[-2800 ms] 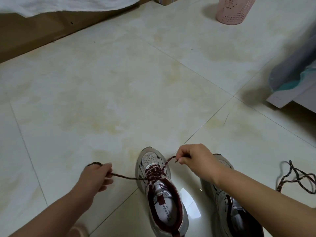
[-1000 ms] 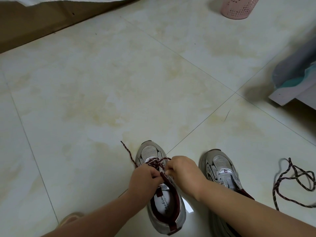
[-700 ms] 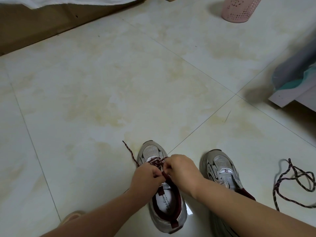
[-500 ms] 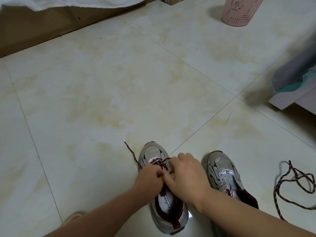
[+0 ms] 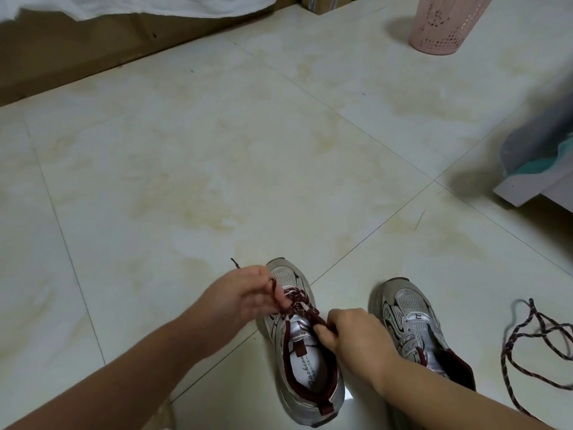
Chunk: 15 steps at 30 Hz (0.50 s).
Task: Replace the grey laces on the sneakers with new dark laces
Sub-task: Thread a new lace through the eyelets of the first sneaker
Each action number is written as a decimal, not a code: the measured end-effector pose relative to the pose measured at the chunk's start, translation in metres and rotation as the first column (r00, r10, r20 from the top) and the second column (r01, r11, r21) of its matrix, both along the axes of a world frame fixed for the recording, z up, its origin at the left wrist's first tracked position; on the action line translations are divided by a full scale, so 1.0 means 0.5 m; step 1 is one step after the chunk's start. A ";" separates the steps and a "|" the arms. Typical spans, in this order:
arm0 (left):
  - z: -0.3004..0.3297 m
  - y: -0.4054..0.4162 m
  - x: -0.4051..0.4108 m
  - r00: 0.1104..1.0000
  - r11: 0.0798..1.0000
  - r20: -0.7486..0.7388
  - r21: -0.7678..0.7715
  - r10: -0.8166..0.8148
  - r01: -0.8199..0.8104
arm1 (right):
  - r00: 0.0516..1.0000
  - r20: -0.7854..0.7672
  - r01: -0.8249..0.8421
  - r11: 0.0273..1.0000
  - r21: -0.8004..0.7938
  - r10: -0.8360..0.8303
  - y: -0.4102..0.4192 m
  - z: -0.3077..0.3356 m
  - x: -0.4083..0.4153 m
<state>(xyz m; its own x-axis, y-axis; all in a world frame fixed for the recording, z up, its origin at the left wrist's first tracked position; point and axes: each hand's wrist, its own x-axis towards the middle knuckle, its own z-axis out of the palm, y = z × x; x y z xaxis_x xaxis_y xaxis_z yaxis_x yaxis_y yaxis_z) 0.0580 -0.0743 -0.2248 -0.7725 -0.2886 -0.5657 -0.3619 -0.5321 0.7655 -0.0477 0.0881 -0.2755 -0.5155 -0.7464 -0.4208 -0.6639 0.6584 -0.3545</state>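
My right hand [image 5: 356, 333]: it is nearest to me, fingers curled, pinching the dark red edge by the tongue of the left sneaker [image 5: 305, 346]. I think it should hold the shoe steady so the holes do not slide away.
My left hand [image 5: 245, 294]: its fingers are bent around one end of the dark lace [image 5: 296, 297], lifted a little above the toe side. The thin tip [image 5: 235, 262] of the lace pokes out past my hand.
The step: I think I am threading the lace up the left sneaker. It only crosses the front holes so far; the holes near the opening look bare.
How to do it well: I should pull the lace snug but not hard, keep it flat with no twist, and push the tip into the next hole on its own side. Both ends should come out about as long as each other.
Right sneaker [image 5: 412, 324]: it stands just beside the left one on the floor [image 5: 217, 156]. I see no lace in it.
Spare lace [image 5: 533, 339]: a second dark lace lies loose on the floor, off to the right. I guess it is for the right sneaker.
Far away: a pink basket [image 5: 443, 23] stands at the back. I see no grey laces anywhere.
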 end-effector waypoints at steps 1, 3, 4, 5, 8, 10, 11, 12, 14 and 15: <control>-0.009 0.014 -0.004 0.992 0.975 0.115 -0.209 -0.055 0.078 | 1.000 0.002 -0.003 1.000 0.007 0.003 -0.002 0.001 0.000; -0.037 0.034 -0.010 0.913 0.716 0.354 -0.583 -0.201 0.384 | 1.000 0.008 -0.006 1.000 0.030 0.005 -0.005 0.002 0.003; -0.051 0.040 -0.014 0.838 0.511 0.468 -0.667 -0.280 0.543 | 1.000 0.008 -0.013 0.999 0.045 0.013 -0.009 0.002 0.005; -0.058 0.043 -0.019 0.752 0.298 0.567 -0.694 -0.335 0.656 | 1.000 -0.001 -0.025 0.998 0.056 0.025 -0.013 0.003 0.006; -0.056 0.041 -0.041 0.579 -0.083 0.743 -0.636 -0.336 0.767 | 0.998 -0.053 -0.037 0.992 0.123 0.044 -0.027 0.002 0.008; -0.033 0.030 -0.050 0.564 -0.026 0.718 -0.627 -0.408 0.779 | 0.997 -0.061 -0.027 0.984 0.176 0.038 -0.032 0.006 0.008; -0.016 0.018 -0.052 0.567 0.094 0.662 -0.606 -0.490 0.790 | 0.998 -0.058 -0.023 0.980 0.200 0.035 -0.033 0.007 0.007; 0.004 0.002 -0.051 0.581 0.241 0.573 -0.560 -0.578 0.792 | 0.998 -0.055 -0.018 0.976 0.217 0.031 -0.034 0.008 0.007; 0.047 -0.027 -0.043 0.617 0.442 0.401 -0.449 -0.677 0.776 | 0.999 -0.043 -0.009 0.974 0.226 0.019 -0.036 0.012 0.010; 0.060 -0.035 -0.037 0.624 0.487 0.331 -0.411 -0.708 0.771 | 0.999 -0.035 -0.012 0.974 0.225 0.021 -0.038 0.013 0.014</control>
<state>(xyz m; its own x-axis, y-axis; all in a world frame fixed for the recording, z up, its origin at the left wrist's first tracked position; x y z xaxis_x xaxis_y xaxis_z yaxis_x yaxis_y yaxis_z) 0.0396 -0.0920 -0.1949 -0.7775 0.1170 -0.6179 -0.5366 0.3890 0.7488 -0.0406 0.0693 -0.2689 -0.5222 -0.6435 -0.5597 -0.6854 0.7072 -0.1735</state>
